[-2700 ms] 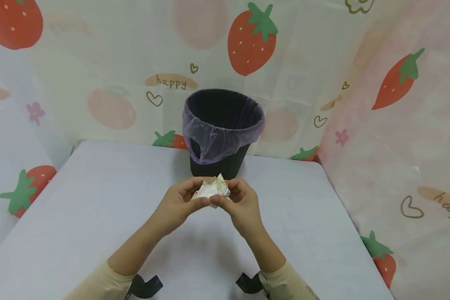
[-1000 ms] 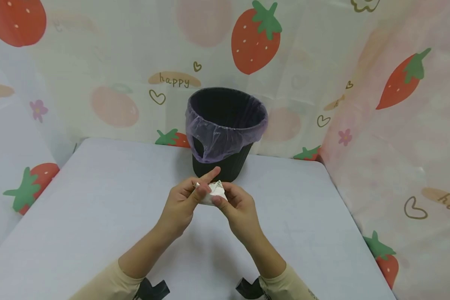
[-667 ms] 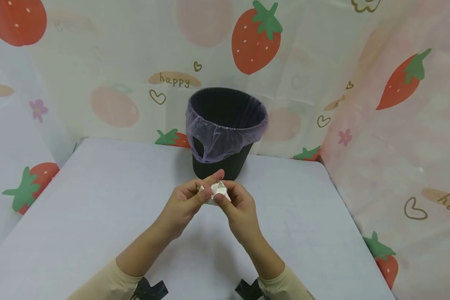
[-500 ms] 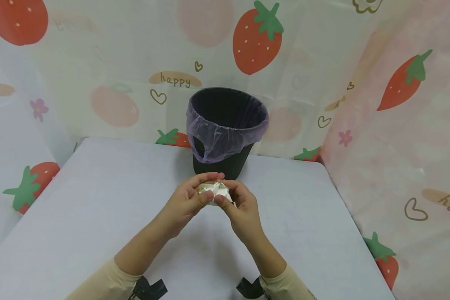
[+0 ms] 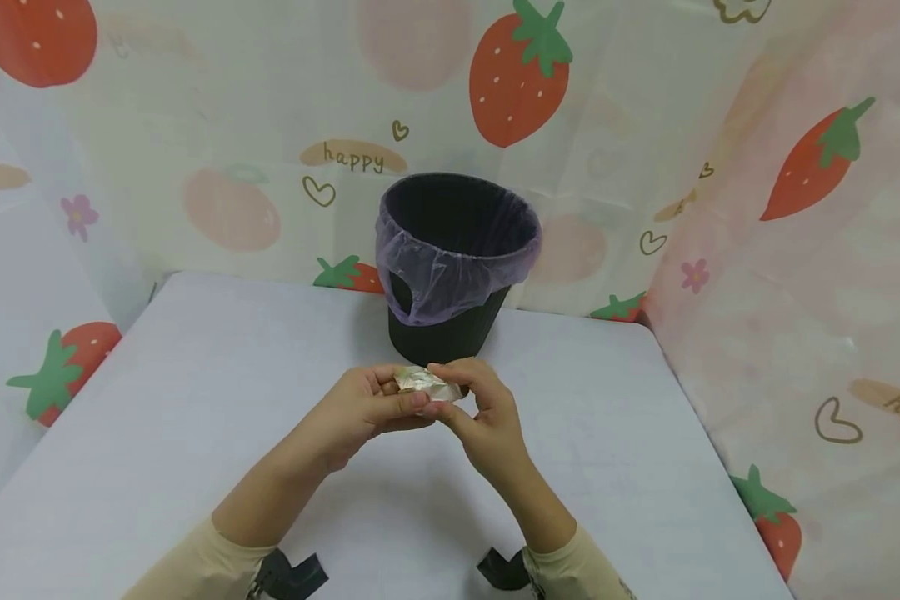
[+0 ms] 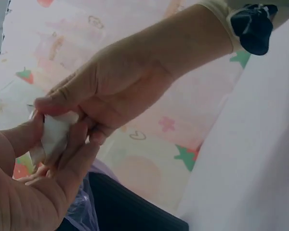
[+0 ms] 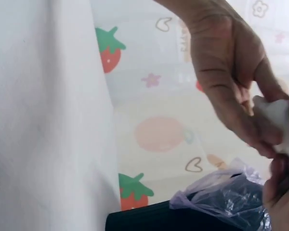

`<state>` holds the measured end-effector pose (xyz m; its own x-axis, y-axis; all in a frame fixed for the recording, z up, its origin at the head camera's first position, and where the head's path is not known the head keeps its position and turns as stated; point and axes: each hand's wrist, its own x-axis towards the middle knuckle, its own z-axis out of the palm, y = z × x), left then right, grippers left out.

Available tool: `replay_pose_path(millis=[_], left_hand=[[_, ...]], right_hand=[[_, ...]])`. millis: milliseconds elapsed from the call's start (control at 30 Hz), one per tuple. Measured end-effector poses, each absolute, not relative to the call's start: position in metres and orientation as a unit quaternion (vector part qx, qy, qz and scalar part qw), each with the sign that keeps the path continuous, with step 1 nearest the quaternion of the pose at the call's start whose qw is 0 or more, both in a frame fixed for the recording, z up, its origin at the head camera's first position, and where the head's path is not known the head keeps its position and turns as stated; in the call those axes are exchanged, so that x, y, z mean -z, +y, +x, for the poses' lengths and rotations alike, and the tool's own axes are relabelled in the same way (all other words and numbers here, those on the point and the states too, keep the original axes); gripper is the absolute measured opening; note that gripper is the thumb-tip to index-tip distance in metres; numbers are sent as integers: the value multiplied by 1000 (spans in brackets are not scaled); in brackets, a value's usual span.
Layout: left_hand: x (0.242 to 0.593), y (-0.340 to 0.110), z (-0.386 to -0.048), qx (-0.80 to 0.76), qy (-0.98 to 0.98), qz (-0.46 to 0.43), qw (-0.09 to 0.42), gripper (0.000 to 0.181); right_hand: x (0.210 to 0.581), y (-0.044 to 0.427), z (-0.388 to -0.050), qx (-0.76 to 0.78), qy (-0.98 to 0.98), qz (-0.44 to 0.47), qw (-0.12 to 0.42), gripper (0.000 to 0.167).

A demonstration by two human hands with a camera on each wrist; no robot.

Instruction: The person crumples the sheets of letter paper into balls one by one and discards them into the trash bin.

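In front of the bin, both hands hold a small crumpled white wrapper (image 5: 427, 383) with a silvery sheen and faint greenish marks, raised off the table. The left hand (image 5: 363, 412) pinches its left side, thumb along the near edge and other fingers behind and below. The right hand (image 5: 487, 408) grips the right end between thumb and forefinger, the forefinger lying across the top. Seen from the left wrist, the white wrapper (image 6: 55, 134) sits between the fingertips of both hands. From the right wrist, the wrapper (image 7: 279, 118) is partly covered by fingers.
A black trash bin (image 5: 446, 337) stands upright at the back of the table, just beyond the hands. Its purple liner bag (image 5: 450, 283) folds over the rim. A white cloth covers the table (image 5: 615, 433). Strawberry-print curtains (image 5: 247, 92) enclose the back and sides.
The wrapper has been turned in the fingers and now shows a shinier face. The left forefinger, raised before, is now lower behind it; the right forefinger has come over its top. The bin stands still.
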<state>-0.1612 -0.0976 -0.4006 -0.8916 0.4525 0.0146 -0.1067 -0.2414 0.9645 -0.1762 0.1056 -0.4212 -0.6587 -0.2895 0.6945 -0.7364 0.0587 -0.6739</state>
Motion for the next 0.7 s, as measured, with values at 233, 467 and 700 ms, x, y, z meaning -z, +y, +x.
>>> replay_pose_path(millis=[233, 467, 700], left_hand=[[408, -90, -163, -738, 659, 123, 76, 34], [415, -87, -163, -699, 700, 145, -13, 23], [420, -83, -164, -694, 697, 177, -35, 22]], right_hand=[[413, 113, -177, -554, -789, 258, 64, 85], [411, 110, -175, -594, -767, 226, -85, 75], [411, 114, -177, -616, -748, 226, -98, 38]])
